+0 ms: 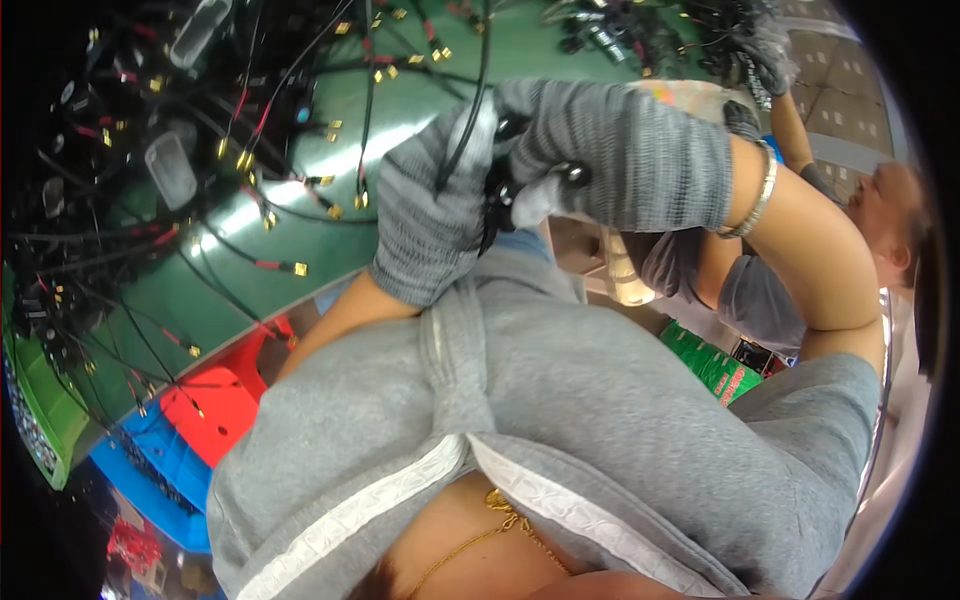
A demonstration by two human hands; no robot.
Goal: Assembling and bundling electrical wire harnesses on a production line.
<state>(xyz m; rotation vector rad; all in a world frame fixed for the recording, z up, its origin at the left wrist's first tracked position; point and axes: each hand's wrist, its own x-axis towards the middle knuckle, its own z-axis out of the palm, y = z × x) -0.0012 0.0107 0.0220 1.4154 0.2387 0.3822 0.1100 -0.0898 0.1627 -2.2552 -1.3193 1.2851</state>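
Both my hands wear grey knitted gloves and meet in front of my chest, at the edge of the green table [340,95]. My left hand [430,215] is closed around a small glossy black part [503,195], and a black cable [483,75] runs up from that hand. From the other side, my right hand [580,150] is curled in with bent fingers on the same part. A shiny round black knob [574,175] shows beside its fingers. The gloves hide most of the part, so its kind cannot be made out.
Black cables with gold-coloured connectors [300,269] and black parts are heaped on the left. Clear plastic pieces [171,170] lie among them. A red stool [215,405], a blue bin [150,475] and a green crate [45,400] stand below. A co-worker's gloved hand [765,60] is at far right.
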